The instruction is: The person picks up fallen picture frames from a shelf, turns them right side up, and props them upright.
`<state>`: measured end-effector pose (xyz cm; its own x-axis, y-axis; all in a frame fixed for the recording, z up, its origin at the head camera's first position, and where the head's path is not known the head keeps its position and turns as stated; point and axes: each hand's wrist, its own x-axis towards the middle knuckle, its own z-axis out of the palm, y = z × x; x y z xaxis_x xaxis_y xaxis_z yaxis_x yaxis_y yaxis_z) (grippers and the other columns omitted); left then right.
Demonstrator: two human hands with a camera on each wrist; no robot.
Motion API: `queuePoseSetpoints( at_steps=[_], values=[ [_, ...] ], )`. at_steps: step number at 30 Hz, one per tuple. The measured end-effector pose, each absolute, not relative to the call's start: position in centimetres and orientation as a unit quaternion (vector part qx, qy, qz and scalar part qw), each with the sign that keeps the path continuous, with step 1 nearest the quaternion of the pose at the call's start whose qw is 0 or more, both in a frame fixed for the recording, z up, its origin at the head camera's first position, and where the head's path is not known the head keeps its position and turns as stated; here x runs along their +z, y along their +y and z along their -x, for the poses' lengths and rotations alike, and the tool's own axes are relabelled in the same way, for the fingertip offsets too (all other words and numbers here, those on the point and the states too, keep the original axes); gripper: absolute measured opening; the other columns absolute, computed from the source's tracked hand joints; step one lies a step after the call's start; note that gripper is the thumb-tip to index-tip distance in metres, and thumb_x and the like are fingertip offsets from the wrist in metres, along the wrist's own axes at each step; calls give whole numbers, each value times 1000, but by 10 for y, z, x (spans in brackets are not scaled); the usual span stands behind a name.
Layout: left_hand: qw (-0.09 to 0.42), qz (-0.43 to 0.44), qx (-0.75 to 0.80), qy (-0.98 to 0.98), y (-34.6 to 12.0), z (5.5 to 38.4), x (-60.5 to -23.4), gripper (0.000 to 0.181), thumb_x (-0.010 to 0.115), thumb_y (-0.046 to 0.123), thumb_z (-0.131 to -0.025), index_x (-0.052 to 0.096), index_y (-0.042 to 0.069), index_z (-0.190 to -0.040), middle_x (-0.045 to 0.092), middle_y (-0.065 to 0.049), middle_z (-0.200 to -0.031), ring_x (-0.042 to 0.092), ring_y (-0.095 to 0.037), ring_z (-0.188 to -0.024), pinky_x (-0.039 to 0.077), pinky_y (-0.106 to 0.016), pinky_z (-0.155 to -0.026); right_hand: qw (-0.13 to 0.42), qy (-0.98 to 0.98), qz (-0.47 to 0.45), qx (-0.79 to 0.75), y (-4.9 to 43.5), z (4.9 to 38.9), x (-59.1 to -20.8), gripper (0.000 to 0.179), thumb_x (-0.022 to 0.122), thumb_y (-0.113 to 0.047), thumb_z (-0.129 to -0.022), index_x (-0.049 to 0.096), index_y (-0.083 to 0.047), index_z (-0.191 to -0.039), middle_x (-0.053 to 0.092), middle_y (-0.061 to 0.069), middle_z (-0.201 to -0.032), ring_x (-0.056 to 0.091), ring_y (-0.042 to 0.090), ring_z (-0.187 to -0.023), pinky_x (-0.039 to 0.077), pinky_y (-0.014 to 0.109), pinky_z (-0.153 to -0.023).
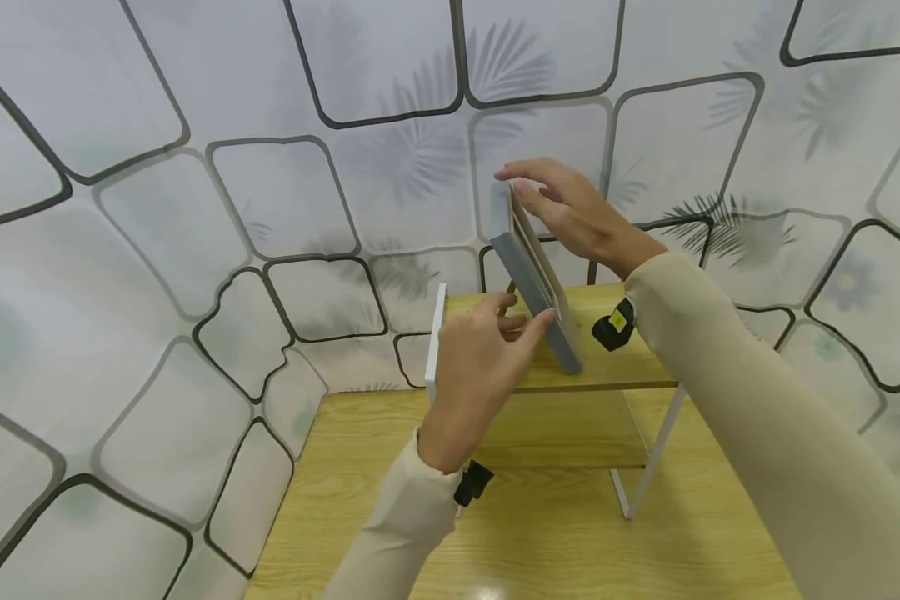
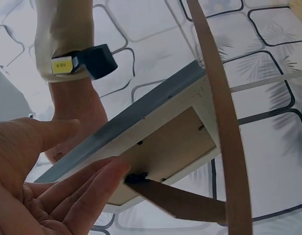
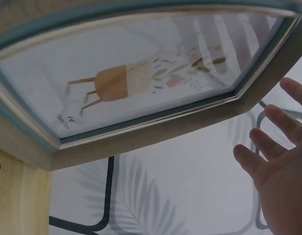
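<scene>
A photo frame (image 1: 527,271) with a grey-blue side stands tilted on a small wooden shelf (image 1: 607,367). My left hand (image 1: 474,350) holds its left edge low down, thumb toward the front and fingers behind. In the left wrist view a brown easel leg (image 2: 183,201) swings out from the backing board (image 2: 170,142), close to the left fingertips. Up at the frame's top edge is my right hand (image 1: 570,208), fingers extended. The right wrist view shows the front, with a print (image 3: 124,83) of an orange animal-like shape, and the right fingers (image 3: 268,142) spread beside the border.
The shelf has white metal legs (image 1: 656,454) and a lower board (image 1: 570,429). It stands on a light wooden tabletop (image 1: 375,467). Close behind and to the left hangs a patterned cloth backdrop (image 1: 285,200). Both wrists carry small black devices (image 1: 613,327).
</scene>
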<state>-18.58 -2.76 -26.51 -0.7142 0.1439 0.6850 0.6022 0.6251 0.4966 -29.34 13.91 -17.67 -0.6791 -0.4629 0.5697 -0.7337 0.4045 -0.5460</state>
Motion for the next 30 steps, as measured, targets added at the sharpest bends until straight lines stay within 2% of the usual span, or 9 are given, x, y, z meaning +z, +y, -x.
queuePoseSetpoints(
  at_steps=[7,15,22,30],
  values=[
    [291,216,-369,-856,-20,195,-268,38,78,38,-91,73,1,-99,77,-7,-79,73,-8,-64,49,-14,-50,115,-828,-364,411,139,312,-180,45,40,-28,-109,52,-4,-146,40,12,-157,29,29,-148,22,54,-120],
    [286,214,-377,-855,-16,201,-271,32,78,34,-91,74,3,-91,77,-5,-79,70,-5,-61,48,-14,-49,66,-827,-358,428,139,319,-184,48,37,-32,-109,49,-7,-148,35,12,-159,40,42,-140,37,62,-108],
    [284,216,-375,-856,-16,201,-269,27,77,31,-93,75,4,-90,76,-3,-74,68,-3,-59,48,-13,-50,65,-826,-355,432,139,318,-182,47,38,-30,-109,49,-7,-148,35,13,-158,47,43,-133,40,62,-105],
    [277,204,-381,-858,-19,200,-270,26,76,29,-93,75,3,-89,76,-4,-75,69,-5,-59,48,-14,-49,66,-834,-335,434,144,316,-183,50,42,-37,-108,49,-9,-148,32,12,-158,45,42,-136,40,61,-105]
  ],
)
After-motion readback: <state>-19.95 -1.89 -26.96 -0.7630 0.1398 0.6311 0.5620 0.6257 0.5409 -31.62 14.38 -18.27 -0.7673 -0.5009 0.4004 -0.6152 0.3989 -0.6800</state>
